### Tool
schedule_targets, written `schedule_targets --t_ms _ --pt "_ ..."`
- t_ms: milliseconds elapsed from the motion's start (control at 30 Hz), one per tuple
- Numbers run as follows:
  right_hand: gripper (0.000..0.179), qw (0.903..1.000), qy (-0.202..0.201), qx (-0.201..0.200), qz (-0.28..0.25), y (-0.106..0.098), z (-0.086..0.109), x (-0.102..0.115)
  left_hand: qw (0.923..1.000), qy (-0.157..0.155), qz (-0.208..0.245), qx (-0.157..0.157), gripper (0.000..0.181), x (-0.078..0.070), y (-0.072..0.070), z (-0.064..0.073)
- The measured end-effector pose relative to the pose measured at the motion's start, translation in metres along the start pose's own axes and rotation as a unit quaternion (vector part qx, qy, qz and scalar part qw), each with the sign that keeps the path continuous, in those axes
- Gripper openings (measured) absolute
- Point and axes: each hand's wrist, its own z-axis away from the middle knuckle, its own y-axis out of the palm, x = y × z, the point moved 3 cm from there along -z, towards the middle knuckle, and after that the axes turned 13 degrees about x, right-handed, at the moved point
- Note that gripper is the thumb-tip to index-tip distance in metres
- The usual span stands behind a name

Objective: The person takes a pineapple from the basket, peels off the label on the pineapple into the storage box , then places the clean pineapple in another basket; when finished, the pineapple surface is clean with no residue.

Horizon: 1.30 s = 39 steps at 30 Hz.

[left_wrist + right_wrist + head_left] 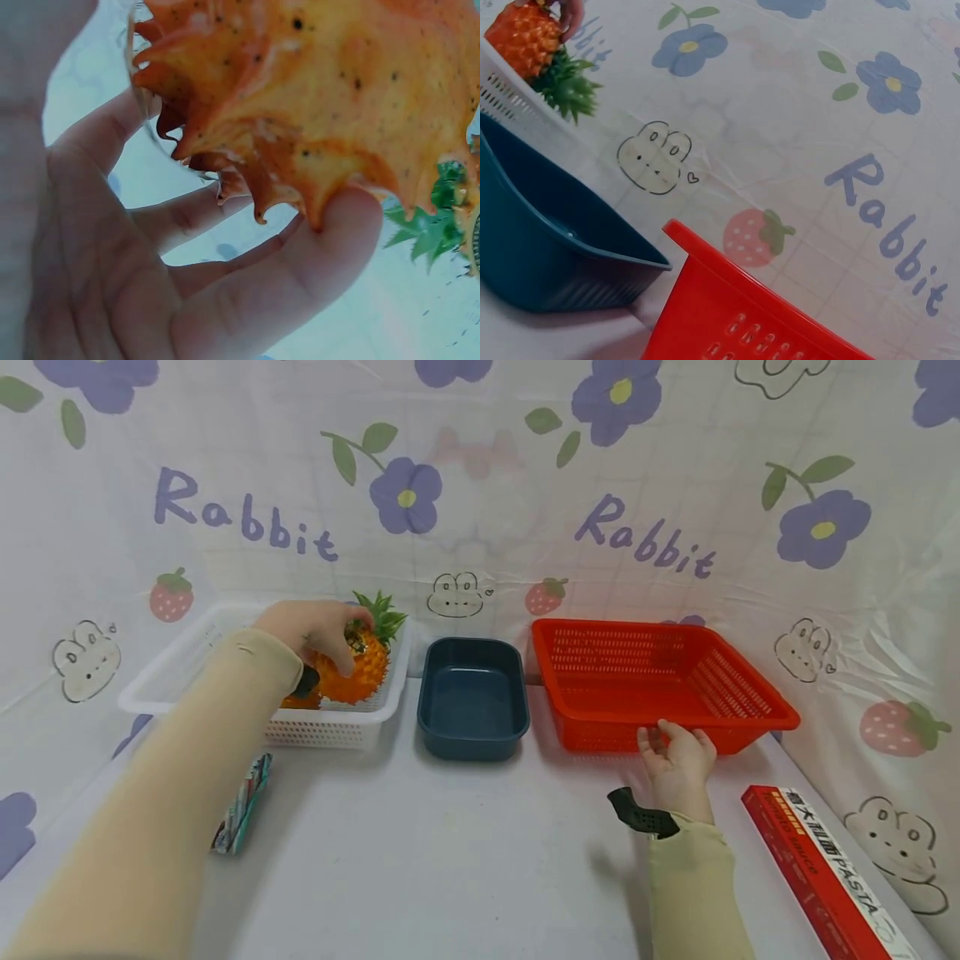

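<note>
On the left, a white basket (322, 737) is standing at the back of the table (450, 843), with a slim patterned packet (243, 806) lying near its front wall. The pineapple (371, 664) is sitting inside the basket, its leafy crown rising at the right end. The left hand (322, 631) is reaching in from above, its fingers and thumb curving widely about the pineapple; whether they are gripping it, one cannot tell. In the left wrist view, the thumb is touching a spiky orange fruit (300, 90), while the other fingertips are disappearing behind it.

In the middle, a deep blue bin (472, 747) is standing between the two baskets. Farther right, a red basket (600, 735) is tapering toward its base. The right hand (678, 760) is resting against its front rim, fingers slightly apart and loosely bent. At the far right, a red-and-white pasta box (828, 877) is lying slantwise.
</note>
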Motion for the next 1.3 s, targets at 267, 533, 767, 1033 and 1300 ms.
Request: schedule_targets --t_ms 267,533,767,1033,1300 --pt "0.076 1.0 0.002 0.0 -0.003 0.0 0.001 0.0 0.9963 0.044 -0.071 -0.02 0.081 -0.013 -0.007 0.012" --pt "0.077 1.0 0.005 -0.005 -0.005 -0.001 0.0 0.002 0.9846 0.086 -0.144 -0.048 0.08 -0.039 -0.001 0.027" --pt "0.083 0.9999 0.007 0.011 0.003 -0.001 0.0 0.002 0.9697 0.123 -0.203 -0.058 0.079 -0.063 0.02 0.035" --pt "0.082 0.9999 0.007 0.009 -0.002 -0.002 -0.002 0.002 0.9556 0.178 -0.231 -0.043 0.083 -0.084 0.048 0.043" --pt "0.085 0.9998 0.001 0.014 0.015 -0.001 -0.002 0.003 0.9295 0.243 -0.276 -0.032 0.079 -0.106 0.079 0.052"
